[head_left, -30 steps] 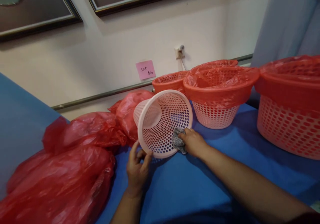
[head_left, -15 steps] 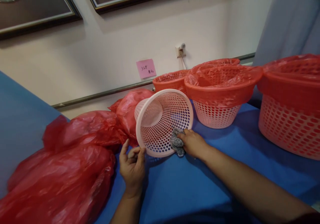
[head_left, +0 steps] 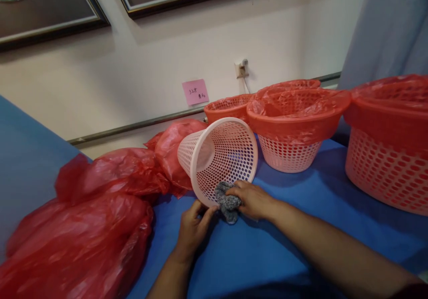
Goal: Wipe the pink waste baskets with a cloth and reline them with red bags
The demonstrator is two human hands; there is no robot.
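A pale pink perforated plastic basket [head_left: 187, 152] lies on its side on the blue-covered table [head_left: 227, 259], its mouth turned toward me. My left hand [head_left: 195, 223] grips the lower left of the rim, thumb on the near side and the other fingers partly hidden behind it. In my right hand [head_left: 252, 198] is a bunched grey cloth [head_left: 228, 201], pressed over the lower edge of the rim. Part of the cloth hangs below the rim, and my right fingertips are partly buried in it.
Red plastic bags [head_left: 83, 241] pile up on the left. To the right stand a basket lined with red plastic [head_left: 290, 154] and a larger one [head_left: 384, 169], with more red-lined baskets behind. A pink note [head_left: 195, 92] and a socket [head_left: 241, 69] are on the wall.
My left hand has moved right and closed on the rim. The cloth has slid left along the rim with my right hand. The basket has turned slightly.
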